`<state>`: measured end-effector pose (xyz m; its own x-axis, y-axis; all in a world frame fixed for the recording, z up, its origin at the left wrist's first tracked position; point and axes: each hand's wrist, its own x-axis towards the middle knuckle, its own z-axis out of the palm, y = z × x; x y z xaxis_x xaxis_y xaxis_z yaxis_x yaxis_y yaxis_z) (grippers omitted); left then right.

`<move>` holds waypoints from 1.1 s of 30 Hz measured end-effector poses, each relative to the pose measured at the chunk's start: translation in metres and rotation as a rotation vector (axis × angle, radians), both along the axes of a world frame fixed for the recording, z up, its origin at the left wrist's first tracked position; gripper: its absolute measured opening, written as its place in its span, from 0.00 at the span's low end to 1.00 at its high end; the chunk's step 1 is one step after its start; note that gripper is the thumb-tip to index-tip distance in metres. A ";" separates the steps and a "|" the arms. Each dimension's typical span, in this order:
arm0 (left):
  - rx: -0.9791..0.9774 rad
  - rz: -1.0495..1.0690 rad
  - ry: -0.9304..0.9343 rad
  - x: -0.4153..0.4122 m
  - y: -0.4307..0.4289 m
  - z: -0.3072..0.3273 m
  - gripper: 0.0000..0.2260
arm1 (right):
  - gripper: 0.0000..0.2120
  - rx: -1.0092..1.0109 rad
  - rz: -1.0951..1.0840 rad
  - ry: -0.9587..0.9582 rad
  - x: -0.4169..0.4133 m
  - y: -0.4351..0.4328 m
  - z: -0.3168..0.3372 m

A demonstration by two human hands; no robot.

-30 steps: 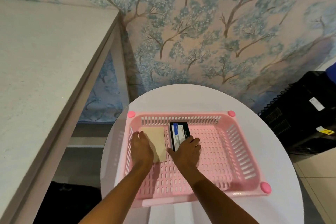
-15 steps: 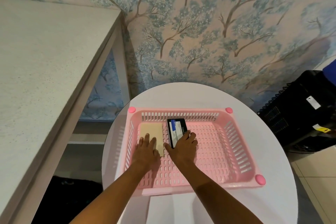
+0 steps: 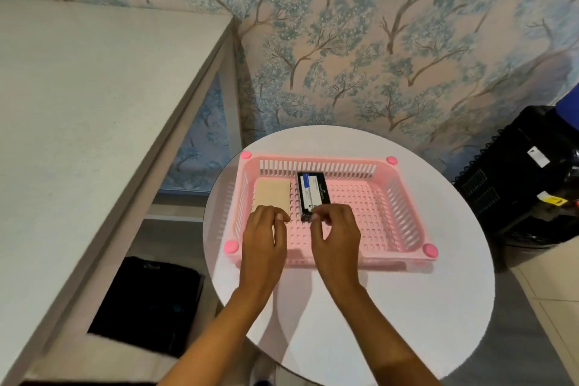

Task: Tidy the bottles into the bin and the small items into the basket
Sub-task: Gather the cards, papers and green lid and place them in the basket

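In the pink basket (image 3: 344, 161) near its far-left corner, the left hand (image 3: 263, 238) rests loose fingertips on the beige pad (image 3: 272, 197) while the right hand (image 3: 336, 235) pinches the near end of the black box (image 3: 311, 194), which looks light, stiff and easiest held by its long edges.

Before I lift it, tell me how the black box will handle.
The black box looks flat and straight-edged: probably stiff, unlikely to roll. Small beside the right hand, so likely light. Lying flat in the pink basket, it may slide if pushed.
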<state>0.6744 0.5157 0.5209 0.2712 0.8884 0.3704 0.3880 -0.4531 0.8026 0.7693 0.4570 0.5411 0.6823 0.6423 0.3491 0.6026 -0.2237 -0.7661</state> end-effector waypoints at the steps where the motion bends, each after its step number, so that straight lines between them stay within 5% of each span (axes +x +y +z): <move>1: -0.005 0.013 -0.014 -0.007 -0.011 0.003 0.06 | 0.06 0.018 0.015 0.016 -0.010 -0.007 0.003; 11: 0.125 0.202 -0.032 -0.128 -0.125 0.046 0.10 | 0.03 0.237 0.331 -0.110 -0.111 -0.091 0.033; 18: 0.188 0.451 -0.045 -0.253 -0.171 0.046 0.10 | 0.05 0.325 0.726 -0.031 -0.226 -0.124 0.045; 33: 0.073 1.079 0.053 -0.658 -0.292 0.022 0.09 | 0.07 0.162 1.218 0.080 -0.600 -0.157 0.013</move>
